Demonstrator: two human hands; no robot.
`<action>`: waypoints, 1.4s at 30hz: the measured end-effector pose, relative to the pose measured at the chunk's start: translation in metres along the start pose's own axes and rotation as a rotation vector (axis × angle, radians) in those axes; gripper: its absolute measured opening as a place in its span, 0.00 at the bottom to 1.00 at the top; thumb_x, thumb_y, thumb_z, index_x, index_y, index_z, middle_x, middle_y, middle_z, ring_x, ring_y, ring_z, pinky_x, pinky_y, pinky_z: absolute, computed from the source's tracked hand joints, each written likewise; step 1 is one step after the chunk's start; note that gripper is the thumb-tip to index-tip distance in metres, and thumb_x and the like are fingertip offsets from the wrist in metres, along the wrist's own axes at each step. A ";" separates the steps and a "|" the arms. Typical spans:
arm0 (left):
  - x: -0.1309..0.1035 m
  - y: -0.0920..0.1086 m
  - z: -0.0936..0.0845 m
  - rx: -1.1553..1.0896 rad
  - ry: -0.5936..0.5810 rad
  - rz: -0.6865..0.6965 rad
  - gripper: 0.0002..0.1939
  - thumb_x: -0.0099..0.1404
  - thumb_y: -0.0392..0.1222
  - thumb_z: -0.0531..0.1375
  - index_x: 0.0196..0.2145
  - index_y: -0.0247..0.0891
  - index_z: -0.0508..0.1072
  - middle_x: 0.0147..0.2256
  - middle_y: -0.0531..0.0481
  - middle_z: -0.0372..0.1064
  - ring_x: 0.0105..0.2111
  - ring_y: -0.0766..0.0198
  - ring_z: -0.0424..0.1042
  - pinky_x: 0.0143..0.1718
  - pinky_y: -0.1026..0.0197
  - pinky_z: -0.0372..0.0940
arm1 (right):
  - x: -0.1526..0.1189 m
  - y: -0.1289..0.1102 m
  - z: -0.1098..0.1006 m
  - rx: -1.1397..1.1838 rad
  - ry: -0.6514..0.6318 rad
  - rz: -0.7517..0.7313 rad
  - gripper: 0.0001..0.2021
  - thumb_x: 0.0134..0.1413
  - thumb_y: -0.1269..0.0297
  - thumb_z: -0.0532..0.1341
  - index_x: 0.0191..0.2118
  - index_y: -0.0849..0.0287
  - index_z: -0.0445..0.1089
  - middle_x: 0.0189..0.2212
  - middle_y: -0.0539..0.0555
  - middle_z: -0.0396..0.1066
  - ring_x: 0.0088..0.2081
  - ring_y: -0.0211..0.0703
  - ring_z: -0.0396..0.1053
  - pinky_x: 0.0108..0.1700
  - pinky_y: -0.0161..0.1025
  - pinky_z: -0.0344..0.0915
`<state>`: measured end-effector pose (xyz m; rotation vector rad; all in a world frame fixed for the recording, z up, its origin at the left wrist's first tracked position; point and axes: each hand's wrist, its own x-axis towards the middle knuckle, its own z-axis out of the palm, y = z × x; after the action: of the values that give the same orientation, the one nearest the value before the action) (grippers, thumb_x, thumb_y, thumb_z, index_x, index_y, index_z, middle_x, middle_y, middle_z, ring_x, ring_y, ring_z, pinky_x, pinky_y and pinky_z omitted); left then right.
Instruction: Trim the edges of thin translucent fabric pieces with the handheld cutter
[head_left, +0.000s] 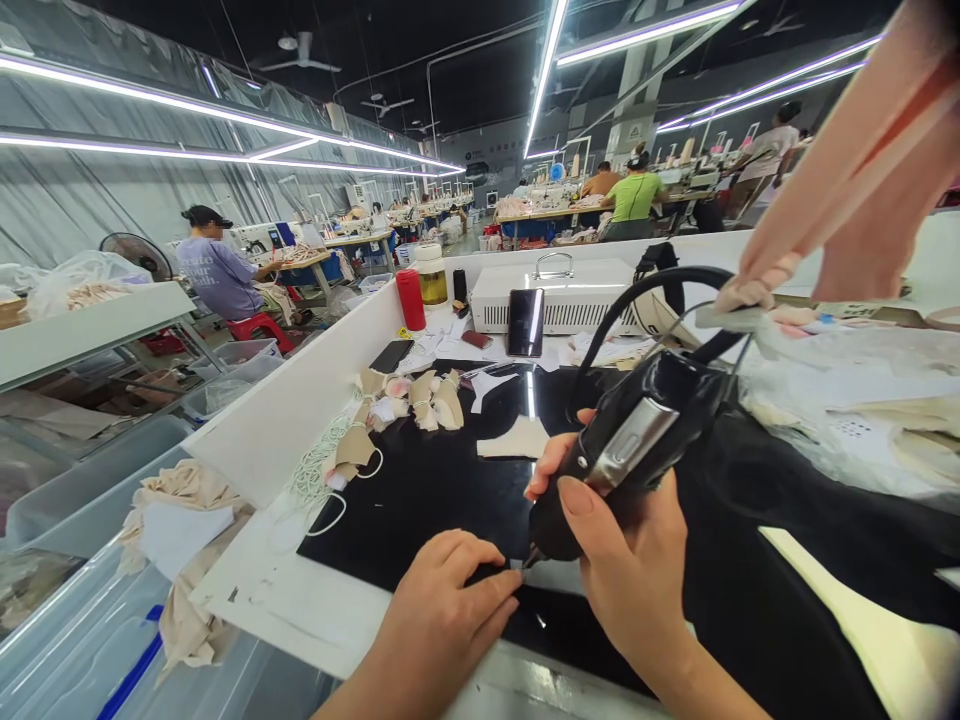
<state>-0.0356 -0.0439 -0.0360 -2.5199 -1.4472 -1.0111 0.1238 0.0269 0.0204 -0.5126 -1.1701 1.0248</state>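
Observation:
My right hand (637, 570) is wrapped around a black corded hand tool (622, 440) with a silver metal plate on its side. The tool tilts downward, its narrow tip close to a small pale piece (555, 575) on the glossy black sheet (435, 500). Beside that tip, my left hand (450, 600) rests palm down with its fingers stretched out, fingertips at the piece's left end. What lies under those fingertips is hidden. Farther back on the sheet lies a cream cut piece (514, 438).
Bundled fabric pieces (435, 400) and pale cord (322, 470) lie at left. A phone (525, 322) leans on a vented white box (480, 290). Plastic-bagged pieces (862, 400) sit at right; pink fabric (847, 190) hangs above. A seated person (221, 265) is beyond the left ledge.

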 end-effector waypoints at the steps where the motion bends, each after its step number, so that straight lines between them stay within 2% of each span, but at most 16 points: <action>1: -0.001 0.000 0.000 -0.001 -0.003 -0.006 0.11 0.78 0.38 0.56 0.48 0.39 0.79 0.43 0.45 0.76 0.44 0.56 0.76 0.46 0.53 0.76 | 0.000 0.001 0.001 0.003 -0.004 0.003 0.11 0.63 0.64 0.69 0.47 0.48 0.70 0.34 0.47 0.74 0.30 0.39 0.72 0.32 0.36 0.74; 11: 0.000 0.003 0.000 -0.016 -0.002 0.001 0.11 0.78 0.38 0.57 0.47 0.38 0.79 0.43 0.45 0.77 0.43 0.57 0.77 0.49 0.51 0.75 | 0.001 0.004 0.003 -0.003 -0.001 -0.007 0.11 0.62 0.65 0.69 0.47 0.48 0.70 0.34 0.46 0.75 0.30 0.37 0.72 0.33 0.34 0.73; 29: -0.001 0.005 0.002 -0.048 0.004 -0.005 0.10 0.77 0.37 0.58 0.49 0.37 0.79 0.43 0.45 0.77 0.43 0.56 0.76 0.46 0.52 0.75 | 0.003 0.004 0.006 -0.040 0.020 -0.013 0.11 0.62 0.66 0.68 0.48 0.49 0.70 0.33 0.46 0.77 0.30 0.38 0.74 0.34 0.35 0.75; 33: -0.001 0.003 0.000 -0.108 0.026 -0.056 0.10 0.77 0.36 0.57 0.48 0.39 0.79 0.43 0.46 0.77 0.43 0.57 0.77 0.51 0.52 0.74 | 0.001 0.004 0.002 0.014 0.020 0.021 0.13 0.62 0.63 0.70 0.49 0.48 0.70 0.34 0.47 0.76 0.31 0.39 0.74 0.35 0.36 0.76; 38: -0.002 -0.001 0.001 -0.161 0.004 -0.172 0.09 0.75 0.33 0.58 0.47 0.39 0.78 0.44 0.46 0.76 0.44 0.58 0.76 0.49 0.54 0.73 | -0.003 0.003 -0.002 0.071 -0.041 0.040 0.14 0.64 0.61 0.70 0.52 0.45 0.70 0.35 0.48 0.75 0.30 0.41 0.72 0.25 0.34 0.74; 42: -0.002 -0.003 0.002 -0.164 -0.024 -0.196 0.09 0.74 0.32 0.58 0.47 0.40 0.77 0.45 0.46 0.76 0.45 0.57 0.75 0.49 0.53 0.72 | -0.003 0.004 -0.002 0.048 -0.024 0.011 0.11 0.63 0.61 0.70 0.48 0.48 0.70 0.34 0.49 0.74 0.30 0.40 0.72 0.28 0.34 0.74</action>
<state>-0.0376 -0.0430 -0.0397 -2.5456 -1.7127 -1.1789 0.1236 0.0261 0.0150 -0.4705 -1.1626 1.0692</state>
